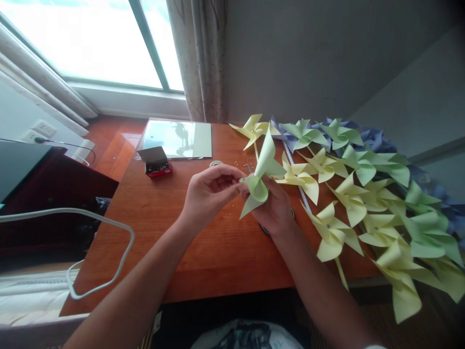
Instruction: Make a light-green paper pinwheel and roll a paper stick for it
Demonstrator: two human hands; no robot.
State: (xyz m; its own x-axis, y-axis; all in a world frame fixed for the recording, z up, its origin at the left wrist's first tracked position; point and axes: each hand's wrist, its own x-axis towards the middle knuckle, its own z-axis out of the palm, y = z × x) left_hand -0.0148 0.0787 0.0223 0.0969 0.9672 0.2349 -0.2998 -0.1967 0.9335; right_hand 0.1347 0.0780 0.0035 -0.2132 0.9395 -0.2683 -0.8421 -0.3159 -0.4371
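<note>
Pinwheels (363, 194) in yellow, green and blue are heaped along the wooden table (163, 228). Above it, a green paper pinwheel (262, 180) is gripped by the right hand (276, 208); its centre is pinched by closed left hand (207, 194) fingertips.

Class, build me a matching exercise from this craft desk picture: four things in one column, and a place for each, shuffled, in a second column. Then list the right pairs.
Things
1. small red box
2. light green pinwheel
3. pile of finished pinwheels
4. white cable

Places
A. heaped along the table's right side
B. held between the left hand and the right hand
C. looping over the table's left edge
D. open on the wooden table, beside the glossy sheet at the back

Pairs: 1-D, 2-B, 3-A, 4-C
</note>
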